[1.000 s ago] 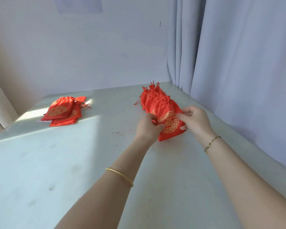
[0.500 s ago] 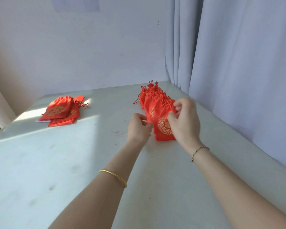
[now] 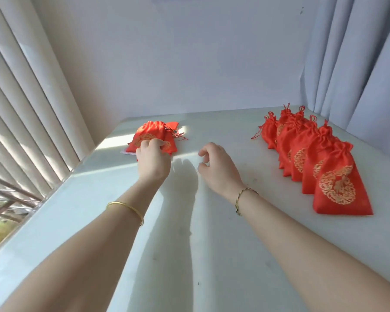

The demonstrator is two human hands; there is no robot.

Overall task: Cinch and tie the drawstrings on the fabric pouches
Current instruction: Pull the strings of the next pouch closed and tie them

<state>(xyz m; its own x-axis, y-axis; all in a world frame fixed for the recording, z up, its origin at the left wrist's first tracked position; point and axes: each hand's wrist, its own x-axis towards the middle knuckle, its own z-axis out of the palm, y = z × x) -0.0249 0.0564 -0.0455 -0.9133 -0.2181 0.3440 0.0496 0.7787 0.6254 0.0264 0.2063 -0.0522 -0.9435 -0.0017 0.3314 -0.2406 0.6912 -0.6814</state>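
A small stack of red fabric pouches (image 3: 152, 134) with gold print lies at the table's far left, the mouth of the top one open and its strings loose. My left hand (image 3: 152, 161) reaches onto the near edge of that stack, fingers curled on the top pouch. My right hand (image 3: 216, 164) hovers over the bare table to the right of it, fingers loosely curled and holding nothing. At the right, a row of several red pouches (image 3: 338, 185) with cinched, tied tops lies overlapping.
The white table (image 3: 189, 255) runs to a wall at the back. Vertical blinds (image 3: 25, 113) and a window sill line the left edge. Grey curtains (image 3: 365, 64) hang behind the tied row at the right.
Both hands left the tied row at the right and moved left. My left hand now grips the top pouch of the left stack. The view has turned left with them.
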